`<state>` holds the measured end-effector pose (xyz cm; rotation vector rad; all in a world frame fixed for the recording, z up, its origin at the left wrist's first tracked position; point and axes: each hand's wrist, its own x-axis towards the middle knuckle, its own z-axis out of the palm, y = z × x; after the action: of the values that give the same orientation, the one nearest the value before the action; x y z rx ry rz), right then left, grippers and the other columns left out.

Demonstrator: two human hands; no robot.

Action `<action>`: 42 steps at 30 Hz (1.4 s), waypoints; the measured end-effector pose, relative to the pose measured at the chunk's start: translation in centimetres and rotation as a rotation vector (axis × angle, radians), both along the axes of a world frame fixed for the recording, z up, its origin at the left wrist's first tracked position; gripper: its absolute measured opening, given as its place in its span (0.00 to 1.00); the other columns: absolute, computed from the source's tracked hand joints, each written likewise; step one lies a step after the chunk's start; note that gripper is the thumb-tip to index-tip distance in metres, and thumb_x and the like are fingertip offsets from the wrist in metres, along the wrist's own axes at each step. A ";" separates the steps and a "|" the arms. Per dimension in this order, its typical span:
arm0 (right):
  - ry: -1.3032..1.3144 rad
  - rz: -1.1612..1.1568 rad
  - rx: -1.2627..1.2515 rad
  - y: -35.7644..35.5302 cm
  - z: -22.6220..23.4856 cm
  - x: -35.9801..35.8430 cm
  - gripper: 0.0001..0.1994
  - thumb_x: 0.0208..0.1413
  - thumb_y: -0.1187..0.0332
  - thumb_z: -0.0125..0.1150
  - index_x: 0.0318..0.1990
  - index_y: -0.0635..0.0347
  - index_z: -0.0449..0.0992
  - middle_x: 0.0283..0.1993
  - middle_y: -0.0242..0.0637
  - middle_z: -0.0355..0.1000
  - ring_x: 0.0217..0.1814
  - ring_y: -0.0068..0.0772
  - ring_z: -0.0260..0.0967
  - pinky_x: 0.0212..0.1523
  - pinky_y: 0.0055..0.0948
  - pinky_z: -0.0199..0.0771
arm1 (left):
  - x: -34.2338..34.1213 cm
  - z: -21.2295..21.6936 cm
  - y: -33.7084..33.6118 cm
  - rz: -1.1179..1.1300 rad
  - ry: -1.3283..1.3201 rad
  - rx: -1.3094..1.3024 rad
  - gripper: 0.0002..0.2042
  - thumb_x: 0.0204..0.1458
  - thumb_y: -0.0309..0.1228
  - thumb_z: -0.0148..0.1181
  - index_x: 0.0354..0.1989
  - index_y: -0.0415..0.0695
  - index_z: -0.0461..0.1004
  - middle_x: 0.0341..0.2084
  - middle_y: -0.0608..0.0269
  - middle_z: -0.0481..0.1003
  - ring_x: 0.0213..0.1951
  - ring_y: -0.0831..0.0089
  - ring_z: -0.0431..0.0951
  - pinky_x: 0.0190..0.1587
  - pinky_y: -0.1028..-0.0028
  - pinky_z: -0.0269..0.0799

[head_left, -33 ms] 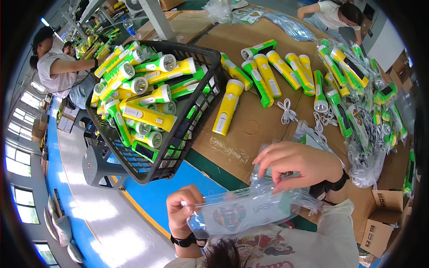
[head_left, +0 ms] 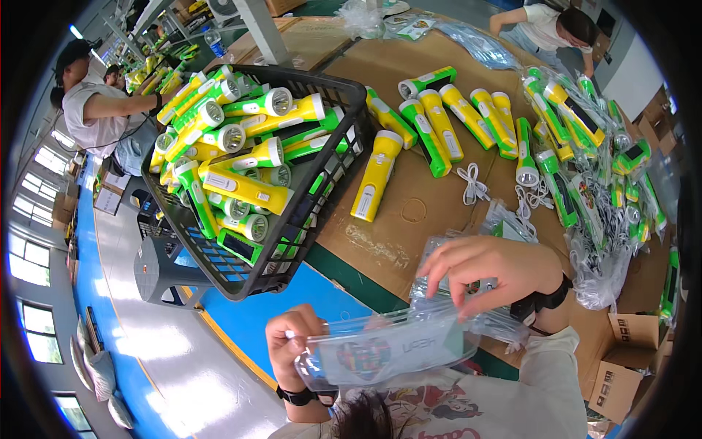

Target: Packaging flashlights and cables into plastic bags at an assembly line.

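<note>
A clear plastic bag [head_left: 395, 356] with a printed picture on it stretches between my hands, in front of my body. My left hand [head_left: 295, 340] is closed, pinching the bag's left end. The curled fingers and thumb of my right hand [head_left: 493, 274] grip its right end from above. More clear plastic bags [head_left: 431, 282] lie on the table under and beside my right hand. Nearest on the cardboard, beyond the bag, lies a yellow flashlight [head_left: 376, 175] with a white rim.
A black basket [head_left: 274, 282] piled with yellow-green flashlights stands at the left. More flashlights [head_left: 440, 124] lie in a row beyond, with white cables [head_left: 473, 183] nearby. Bagged flashlights [head_left: 578, 135] heap at the right. An open carton [head_left: 618, 380] sits lower right; two co-workers [head_left: 95, 110] [head_left: 548, 33] work nearby.
My left hand has shifted slightly left with its end of the bag. My right hand has moved slightly right and down. The flashlights stay put.
</note>
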<state>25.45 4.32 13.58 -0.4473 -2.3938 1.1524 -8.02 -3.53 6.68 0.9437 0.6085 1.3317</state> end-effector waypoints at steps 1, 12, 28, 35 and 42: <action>0.044 0.107 -0.164 0.9 0.2 0.0 0.08 0.53 0.69 0.70 0.37 0.61 0.78 0.54 0.39 0.72 0.61 0.49 0.68 0.57 0.43 0.68 | -0.6 0.0 -0.3 0.086 -0.177 -0.057 0.15 0.50 0.35 0.68 0.22 0.39 0.70 0.22 0.60 0.67 0.20 0.78 0.59 0.23 0.75 0.54; -0.522 -0.439 0.964 11.6 -9.6 -5.8 0.26 0.48 0.82 0.56 0.57 0.55 0.71 0.64 0.43 0.66 0.68 0.42 0.61 0.67 0.40 0.60 | -1.8 1.1 0.1 0.017 0.293 0.200 0.12 0.43 0.35 0.71 0.27 0.37 0.82 0.22 0.63 0.68 0.25 0.74 0.63 0.27 0.74 0.53; 0.655 -0.200 -0.677 -2.1 -2.1 -2.3 0.22 0.57 0.65 0.68 0.57 0.59 0.71 0.55 0.48 0.73 0.61 0.44 0.71 0.63 0.48 0.69 | 5.5 4.2 1.4 -0.126 0.882 0.600 0.11 0.35 0.23 0.71 0.31 0.45 0.84 0.28 0.63 0.64 0.28 0.71 0.65 0.30 0.73 0.59; -0.148 -0.284 0.354 -5.6 -2.5 0.9 0.17 0.53 0.72 0.56 0.51 0.65 0.70 0.46 0.44 0.71 0.49 0.49 0.72 0.49 0.40 0.73 | 7.2 3.1 1.4 -0.281 0.854 0.538 0.09 0.37 0.16 0.67 0.30 0.36 0.78 0.32 0.56 0.69 0.34 0.62 0.71 0.35 0.70 0.68; -0.484 -0.327 0.146 -8.2 -1.9 1.4 0.16 0.52 0.73 0.56 0.49 0.65 0.69 0.42 0.47 0.72 0.47 0.50 0.73 0.47 0.41 0.74 | 8.6 3.6 1.4 -0.357 0.865 0.581 0.09 0.37 0.16 0.68 0.29 0.37 0.78 0.32 0.57 0.70 0.34 0.62 0.72 0.36 0.69 0.68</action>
<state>26.82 -3.84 11.72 -1.1267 -2.6383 0.7806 0.53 -2.12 10.28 2.0430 0.6526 0.7321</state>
